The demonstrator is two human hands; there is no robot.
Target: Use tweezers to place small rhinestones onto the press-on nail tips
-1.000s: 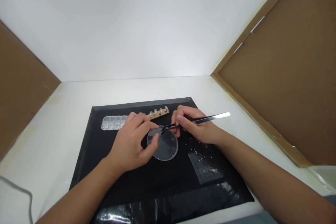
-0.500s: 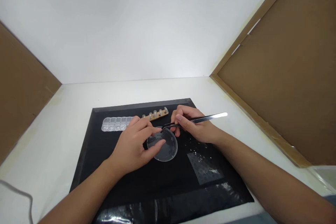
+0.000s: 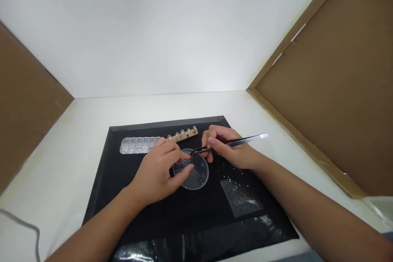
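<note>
The right hand (image 3: 227, 147) grips dark tweezers (image 3: 242, 141) between thumb and fingers, pen-fashion, with the bright end slanting out past the knuckles; the hold probably serves fine control of the bent tips. Those tips reach to the left hand's index fingertip; whether they touch it or pinch anything is too small to tell. The left hand (image 3: 159, 168) has thumb and index finger well parted, palm down, perhaps to leave the tips room; I cannot tell whether a tiny piece sits on a fingertip.

Below and between the hands lies a clear round dish (image 3: 198, 178), partly covered by the left fingers, seemingly set there so that the work happens right above it. Just beyond the left hand is a clear compartment case (image 3: 138, 145), its nearer row holding small bright bits, handy to that side. Beyond the gap between the hands, a tan strip (image 3: 178, 139) carries clear rounded pieces (image 3: 182, 133) in a line, which likely keeps them upright and separate.

Nearer the body than the right hand, pale specks (image 3: 236, 185) lie scattered on and around a clear sheet (image 3: 242, 204). A black mat (image 3: 159, 221) underlies everything, its darkness presumably making small pale bits easier to see.
</note>
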